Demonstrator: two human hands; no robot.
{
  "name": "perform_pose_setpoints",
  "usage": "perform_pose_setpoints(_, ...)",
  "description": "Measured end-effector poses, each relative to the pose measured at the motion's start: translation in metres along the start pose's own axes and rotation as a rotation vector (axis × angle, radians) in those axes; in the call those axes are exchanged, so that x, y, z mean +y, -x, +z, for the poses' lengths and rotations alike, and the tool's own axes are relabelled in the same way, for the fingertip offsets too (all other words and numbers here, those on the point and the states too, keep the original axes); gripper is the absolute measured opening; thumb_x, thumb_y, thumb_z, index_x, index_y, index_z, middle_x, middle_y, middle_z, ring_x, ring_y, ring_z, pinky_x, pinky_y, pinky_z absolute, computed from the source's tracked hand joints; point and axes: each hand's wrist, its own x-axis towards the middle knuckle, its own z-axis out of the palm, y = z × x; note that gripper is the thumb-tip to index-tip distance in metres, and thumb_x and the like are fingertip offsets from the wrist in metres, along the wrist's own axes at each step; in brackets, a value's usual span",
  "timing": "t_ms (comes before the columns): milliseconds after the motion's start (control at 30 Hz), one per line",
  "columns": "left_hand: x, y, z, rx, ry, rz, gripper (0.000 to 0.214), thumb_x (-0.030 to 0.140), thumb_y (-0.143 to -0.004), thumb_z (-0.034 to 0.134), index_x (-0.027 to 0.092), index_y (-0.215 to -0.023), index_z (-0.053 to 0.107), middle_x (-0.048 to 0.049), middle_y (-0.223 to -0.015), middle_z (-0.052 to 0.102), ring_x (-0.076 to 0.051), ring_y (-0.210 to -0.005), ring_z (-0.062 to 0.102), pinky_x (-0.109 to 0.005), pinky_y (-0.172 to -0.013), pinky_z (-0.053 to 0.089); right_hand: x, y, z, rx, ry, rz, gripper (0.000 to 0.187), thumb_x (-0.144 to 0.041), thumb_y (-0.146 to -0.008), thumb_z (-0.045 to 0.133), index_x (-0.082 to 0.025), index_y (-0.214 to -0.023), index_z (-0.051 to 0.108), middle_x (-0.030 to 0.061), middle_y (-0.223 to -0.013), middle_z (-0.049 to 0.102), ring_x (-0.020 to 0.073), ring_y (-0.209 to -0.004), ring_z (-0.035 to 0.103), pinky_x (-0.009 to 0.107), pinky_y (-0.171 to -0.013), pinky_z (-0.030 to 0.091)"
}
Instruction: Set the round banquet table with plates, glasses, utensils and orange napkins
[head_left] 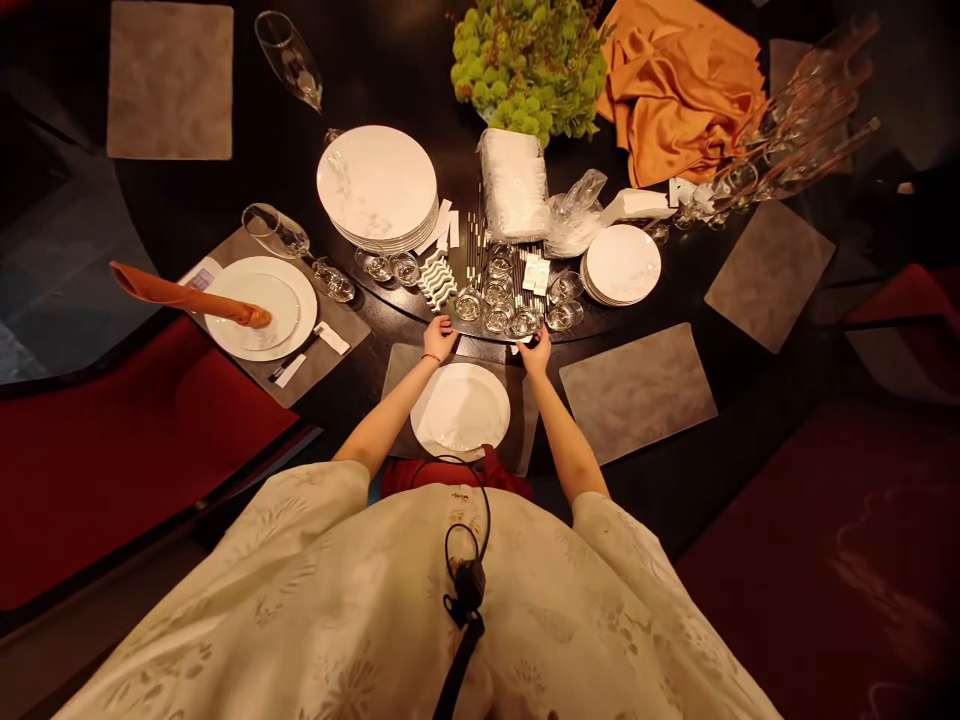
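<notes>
My left hand (438,339) and my right hand (537,352) both rest on the near rim of the round turntable (450,327), fingers curled over its edge. Just beyond my hands stand several small glass bowls (498,308) and a row of white chopstick rests (436,280). Below my hands a white plate (460,410) lies on a grey placemat (525,430) at the table's front edge.
On the turntable are a stack of large plates (377,186), a stack of small plates (622,264), wrapped napkins (514,184), green flowers (529,62) and an orange cloth (679,90). A set place with an orange folded napkin (187,296) is at left. Bare placemats (637,390) lie at right.
</notes>
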Motion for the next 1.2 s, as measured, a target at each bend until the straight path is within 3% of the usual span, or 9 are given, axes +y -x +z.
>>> perform_pose_setpoints(133, 0.011, -0.011, 0.036, 0.057, 0.078, -0.047, 0.074, 0.013, -0.062, 0.08, 0.015, -0.13, 0.051, -0.0149, -0.124, 0.058, -0.018, -0.083, 0.067, -0.034, -0.083, 0.055, -0.018, -0.005, 0.028, 0.152, 0.079, 0.032, 0.088, -0.042, -0.075, 0.071, -0.013, -0.149, 0.033, 0.0199, -0.14, 0.049, 0.0308, -0.128, 0.045, 0.048, -0.11, 0.033)
perform_pose_setpoints(333, 0.01, -0.017, 0.047, 0.094, 0.035, -0.07, 0.068, 0.011, -0.066, 0.076, 0.014, -0.129, 0.052, -0.0131, -0.122, 0.054, -0.013, -0.073, 0.065, -0.031, -0.082, 0.054, -0.014, 0.013, 0.02, 0.143, 0.172, 0.042, 0.074, -0.043, -0.074, 0.073, -0.011, -0.135, 0.045, 0.021, -0.132, 0.052, 0.0319, -0.128, 0.043, 0.048, -0.112, 0.03)
perform_pose_setpoints(533, 0.003, -0.007, 0.001, 0.157, -0.149, 0.071, 0.03, 0.013, -0.086, 0.051, 0.014, -0.114, 0.06, -0.0061, -0.091, 0.059, -0.017, -0.082, 0.06, -0.03, -0.086, 0.049, 0.012, 0.055, -0.009, -0.011, 0.225, -0.104, 0.068, -0.046, -0.074, 0.072, -0.015, -0.13, 0.048, 0.016, -0.125, 0.054, 0.0298, -0.121, 0.048, 0.045, -0.106, 0.039)
perform_pose_setpoints(600, 0.003, -0.014, -0.021, 0.175, -0.215, 0.135, 0.027, 0.014, -0.087, 0.05, 0.013, -0.112, 0.061, -0.0084, -0.096, 0.059, -0.019, -0.087, 0.059, -0.032, -0.088, 0.048, 0.019, 0.057, -0.013, -0.074, 0.262, -0.148, 0.067, -0.045, -0.072, 0.073, -0.016, -0.128, 0.05, 0.015, -0.124, 0.055, 0.0291, -0.12, 0.048, 0.043, -0.105, 0.04)
perform_pose_setpoints(700, 0.008, -0.033, -0.045, 0.079, -0.315, 0.234, 0.027, 0.02, -0.087, 0.057, 0.014, -0.113, 0.063, -0.0122, -0.109, 0.058, -0.024, -0.096, 0.059, -0.036, -0.092, 0.046, 0.026, 0.052, -0.012, -0.107, 0.302, -0.141, 0.069, -0.045, -0.071, 0.074, -0.015, -0.128, 0.051, 0.0157, -0.125, 0.056, 0.0295, -0.119, 0.049, 0.044, -0.106, 0.039)
perform_pose_setpoints(800, 0.018, -0.05, -0.051, -0.052, -0.457, 0.295, 0.024, 0.023, -0.083, 0.067, 0.015, -0.105, 0.066, -0.0141, -0.111, 0.058, -0.03, -0.107, 0.057, -0.04, -0.096, 0.043, 0.031, 0.05, -0.01, -0.113, 0.297, -0.092, 0.077, -0.046, -0.072, 0.073, -0.014, -0.137, 0.045, 0.0175, -0.129, 0.055, 0.0305, -0.123, 0.047, 0.045, -0.107, 0.038)
perform_pose_setpoints(933, 0.028, -0.056, -0.042, -0.087, -0.547, 0.267, 0.017, 0.021, -0.077, 0.072, 0.015, -0.09, 0.064, -0.0144, -0.106, 0.06, -0.032, -0.103, 0.059, -0.04, -0.092, 0.045, 0.026, 0.061, -0.012, -0.061, 0.286, -0.006, 0.094, -0.047, -0.075, 0.072, -0.016, -0.151, 0.027, 0.0209, -0.139, 0.049, 0.0322, -0.132, 0.042, 0.049, -0.109, 0.036)
perform_pose_setpoints(1100, 0.014, -0.027, -0.056, 0.012, -0.452, 0.202, 0.013, 0.027, -0.084, 0.063, 0.015, -0.09, 0.064, -0.0118, -0.098, 0.062, -0.026, -0.094, 0.062, -0.036, -0.088, 0.048, 0.005, 0.101, -0.027, 0.147, 0.31, -0.007, 0.091, -0.046, -0.085, 0.06, -0.013, -0.156, 0.013, 0.0233, -0.159, 0.02, 0.0328, -0.149, 0.018, 0.053, -0.116, 0.027)
perform_pose_setpoints(1200, -0.007, 0.023, -0.078, 0.1, -0.358, 0.092, 0.019, 0.029, -0.089, 0.054, 0.015, -0.094, 0.065, -0.0087, -0.094, 0.061, -0.019, -0.079, 0.062, -0.031, -0.079, 0.052, -0.007, 0.136, -0.028, 0.114, 0.17, 0.036, 0.076, -0.043, -0.091, 0.048, -0.015, -0.155, 0.019, 0.022, -0.156, 0.027, 0.029, -0.145, 0.029, 0.05, -0.113, 0.035)
